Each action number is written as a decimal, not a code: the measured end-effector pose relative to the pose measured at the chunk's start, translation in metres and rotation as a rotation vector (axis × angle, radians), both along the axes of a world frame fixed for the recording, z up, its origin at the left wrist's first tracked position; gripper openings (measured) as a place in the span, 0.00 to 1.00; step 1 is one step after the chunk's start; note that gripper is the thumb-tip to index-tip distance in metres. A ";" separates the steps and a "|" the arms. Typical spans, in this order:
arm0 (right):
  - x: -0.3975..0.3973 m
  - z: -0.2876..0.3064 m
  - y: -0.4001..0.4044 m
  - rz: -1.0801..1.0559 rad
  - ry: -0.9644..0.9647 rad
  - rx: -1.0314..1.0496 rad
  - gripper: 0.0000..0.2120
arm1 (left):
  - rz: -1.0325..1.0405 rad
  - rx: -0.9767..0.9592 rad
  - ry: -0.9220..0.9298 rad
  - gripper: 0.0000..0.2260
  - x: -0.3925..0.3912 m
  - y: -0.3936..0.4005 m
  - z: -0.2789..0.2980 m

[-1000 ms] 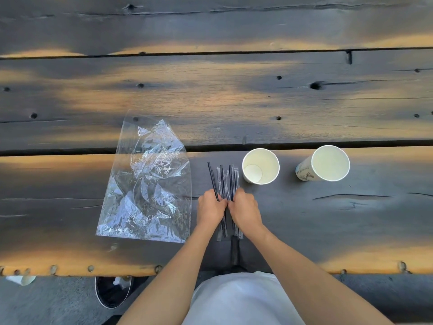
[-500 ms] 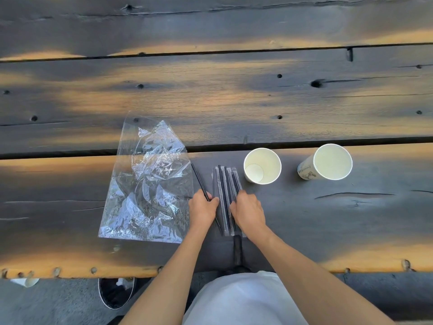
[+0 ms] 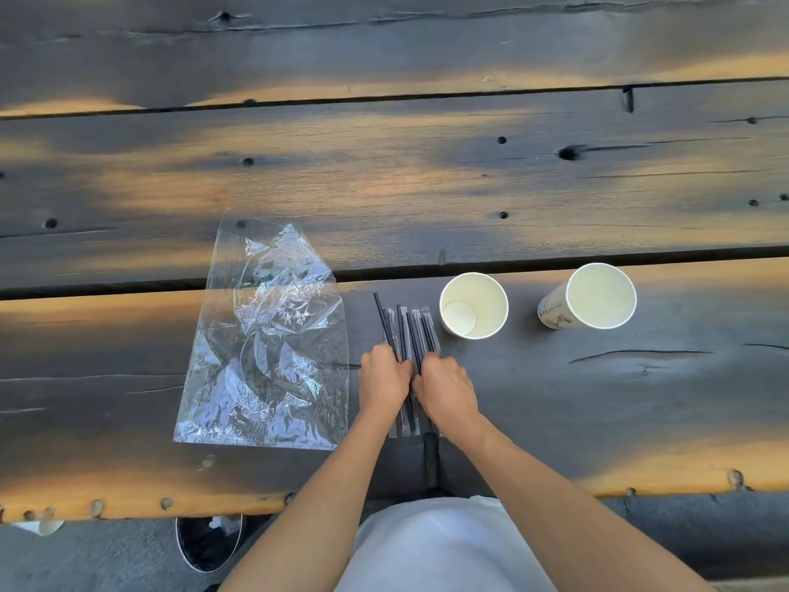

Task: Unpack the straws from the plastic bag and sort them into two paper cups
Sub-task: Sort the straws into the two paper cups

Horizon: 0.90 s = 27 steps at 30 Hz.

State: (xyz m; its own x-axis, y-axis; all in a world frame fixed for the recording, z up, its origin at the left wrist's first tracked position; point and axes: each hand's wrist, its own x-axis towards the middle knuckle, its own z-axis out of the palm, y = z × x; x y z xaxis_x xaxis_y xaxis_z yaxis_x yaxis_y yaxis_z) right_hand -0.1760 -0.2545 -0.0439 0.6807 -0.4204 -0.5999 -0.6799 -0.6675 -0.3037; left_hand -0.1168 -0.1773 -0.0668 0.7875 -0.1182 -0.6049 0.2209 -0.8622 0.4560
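Note:
Several black straws (image 3: 409,331), some in clear wrappers, lie side by side on the dark wooden table (image 3: 384,173), pointing away from me. My left hand (image 3: 383,380) and my right hand (image 3: 447,388) rest on their near halves, fingers curled down on the bundle, knuckles almost touching. The crumpled clear plastic bag (image 3: 269,348) lies flat to the left of the straws. Two white paper cups stand upright to the right: the near cup (image 3: 474,305) beside the straw tips and the far cup (image 3: 591,296), which has a printed side. Both cups look empty.
A gap between planks (image 3: 597,255) runs across just behind the cups. The table's front edge (image 3: 128,504) is close to my body. Below it, a dark shoe (image 3: 209,542) stands on grey ground.
My left hand, which had pulled one bare straw leftward, has come back to the bundle. Both hands are side by side on the straws again.

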 end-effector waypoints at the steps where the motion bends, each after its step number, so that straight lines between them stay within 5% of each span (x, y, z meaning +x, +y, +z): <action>1: 0.001 0.000 0.000 0.005 0.010 0.007 0.10 | 0.005 -0.001 0.019 0.08 0.002 0.000 0.000; 8: 0.002 0.005 0.000 -0.144 -0.001 0.134 0.11 | -0.012 -0.101 0.092 0.08 0.003 0.009 0.010; 19: -0.013 0.016 0.004 -0.161 -0.226 0.494 0.11 | 0.207 -0.574 0.340 0.11 -0.013 0.048 0.021; 27: -0.029 0.001 -0.015 -0.160 -0.165 -0.031 0.09 | 0.254 -0.505 0.269 0.14 -0.017 0.043 0.024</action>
State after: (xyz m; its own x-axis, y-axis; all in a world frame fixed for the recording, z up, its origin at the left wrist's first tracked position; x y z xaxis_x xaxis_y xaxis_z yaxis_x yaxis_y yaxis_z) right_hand -0.2049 -0.2693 -0.0429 0.6920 -0.5470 -0.4712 -0.7204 -0.5660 -0.4009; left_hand -0.1338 -0.1339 -0.0424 0.6561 -0.2700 -0.7048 0.5549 -0.4604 0.6929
